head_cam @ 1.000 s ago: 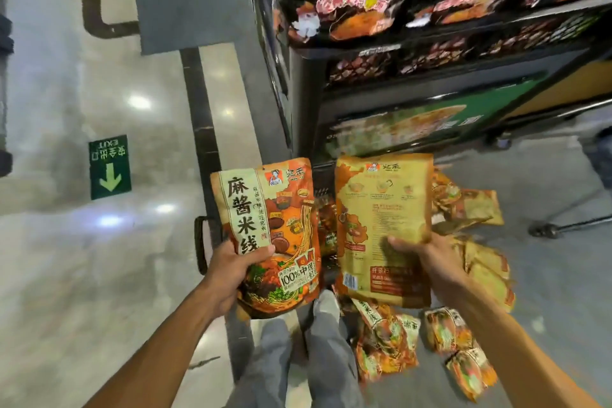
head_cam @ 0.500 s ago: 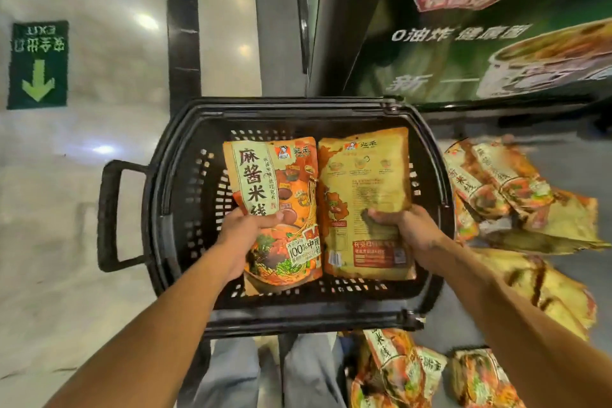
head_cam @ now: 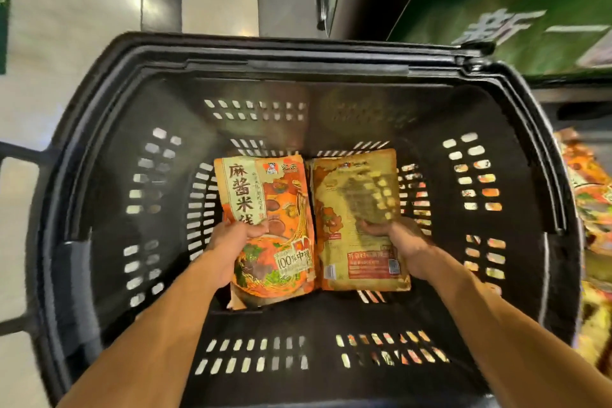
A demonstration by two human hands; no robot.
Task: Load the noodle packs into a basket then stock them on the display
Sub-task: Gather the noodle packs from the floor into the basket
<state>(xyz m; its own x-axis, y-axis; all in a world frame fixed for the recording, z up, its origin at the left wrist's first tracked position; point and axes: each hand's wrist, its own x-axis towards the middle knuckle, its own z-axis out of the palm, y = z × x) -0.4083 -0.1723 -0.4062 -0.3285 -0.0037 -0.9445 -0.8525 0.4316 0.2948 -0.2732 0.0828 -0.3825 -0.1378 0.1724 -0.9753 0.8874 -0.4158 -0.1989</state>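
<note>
A black plastic basket [head_cam: 99,175] with slotted walls fills the view. Deep inside it, my left hand [head_cam: 231,242] grips an orange noodle pack [head_cam: 281,202] showing its printed front. Beside it, my right hand [head_cam: 402,238] grips a second noodle pack [head_cam: 347,209] turned with its yellow back up. The two packs lie side by side, low against the basket floor, edges nearly touching. My fingers are curled round each pack's outer side.
More orange noodle packs [head_cam: 592,202] lie on the floor to the right of the basket. A dark display stand with a green panel [head_cam: 496,10] rises behind it. The basket's handle [head_cam: 20,156] sticks out at the left over a pale shiny floor.
Both hands have carried the packs down from above the basket rim to its floor. The view has closed in on the basket.
</note>
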